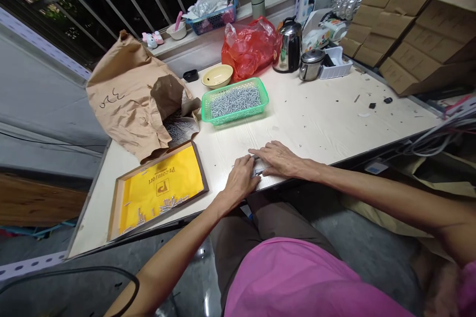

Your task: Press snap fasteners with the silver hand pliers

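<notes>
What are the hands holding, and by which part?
The left hand and right hand are over small metal pieces; fingers hide them, so any hold cannot be told.

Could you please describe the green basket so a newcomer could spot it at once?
Find the pale desk by the window. Right of the torn paper sack sits the green basket. Only it is bright green, and it's heaped with small silver pieces.

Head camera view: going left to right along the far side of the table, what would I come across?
Brown paper bag → yellow bowl → red plastic bag → stainless steel kettle → lidded steel pot → white plastic tray
</notes>
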Available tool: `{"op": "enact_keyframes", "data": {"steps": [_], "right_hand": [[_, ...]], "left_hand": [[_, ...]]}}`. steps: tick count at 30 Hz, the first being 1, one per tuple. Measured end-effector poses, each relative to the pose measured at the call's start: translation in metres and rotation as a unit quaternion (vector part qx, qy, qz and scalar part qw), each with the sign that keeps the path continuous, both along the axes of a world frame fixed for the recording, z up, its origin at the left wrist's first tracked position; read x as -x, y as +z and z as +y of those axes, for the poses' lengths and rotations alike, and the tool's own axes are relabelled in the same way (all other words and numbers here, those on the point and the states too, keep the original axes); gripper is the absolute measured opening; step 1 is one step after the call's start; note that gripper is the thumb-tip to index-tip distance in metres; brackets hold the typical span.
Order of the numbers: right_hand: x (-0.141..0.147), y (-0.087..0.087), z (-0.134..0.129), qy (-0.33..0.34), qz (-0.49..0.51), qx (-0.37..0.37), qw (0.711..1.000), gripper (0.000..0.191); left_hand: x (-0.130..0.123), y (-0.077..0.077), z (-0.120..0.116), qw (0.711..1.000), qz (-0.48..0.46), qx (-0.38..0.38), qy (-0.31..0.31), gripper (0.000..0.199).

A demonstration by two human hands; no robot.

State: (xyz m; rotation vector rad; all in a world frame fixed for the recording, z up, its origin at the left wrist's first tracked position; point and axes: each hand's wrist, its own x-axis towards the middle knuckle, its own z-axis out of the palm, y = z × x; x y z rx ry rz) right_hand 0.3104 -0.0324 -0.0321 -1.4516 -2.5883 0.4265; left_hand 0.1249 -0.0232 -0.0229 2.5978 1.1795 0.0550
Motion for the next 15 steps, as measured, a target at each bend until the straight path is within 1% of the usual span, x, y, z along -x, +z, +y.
{"op": "enact_keyframes", "data": {"steps": [3, 5, 8, 9, 11, 13, 15], "right_hand": [[-0.001, 0.006, -0.002, -0.011, -0.030, 0.020, 0.999, 0.079], [-0.001, 0.011, -0.002, -0.031, -0.062, 0.026, 0.997, 0.079], [0.000, 0.016, -0.002, -0.056, -0.104, 0.017, 0.993, 0.061], [0.001, 0.016, -0.002, -0.054, -0.110, 0.011, 0.992, 0.053], [0.004, 0.014, -0.004, -0.040, -0.112, -0.003, 0.993, 0.041], [0.007, 0.007, -0.008, -0.036, -0.107, -0.021, 0.993, 0.027], [0.008, -0.007, -0.012, -0.037, -0.098, -0.058, 0.993, 0.013]], "left_hand": [[-0.008, -0.001, 0.000, 0.999, 0.050, -0.016, -0.015, 0.048], [-0.012, 0.000, 0.003, 0.997, 0.073, -0.027, -0.019, 0.053], [-0.017, 0.004, 0.009, 0.994, 0.098, -0.034, -0.022, 0.062], [-0.018, 0.006, 0.011, 0.994, 0.104, -0.032, -0.025, 0.061], [-0.018, 0.007, 0.013, 0.993, 0.112, -0.023, -0.041, 0.052], [-0.016, 0.006, 0.014, 0.993, 0.104, -0.015, -0.059, 0.041], [-0.013, 0.001, 0.014, 0.994, 0.088, -0.015, -0.066, 0.034]]}}
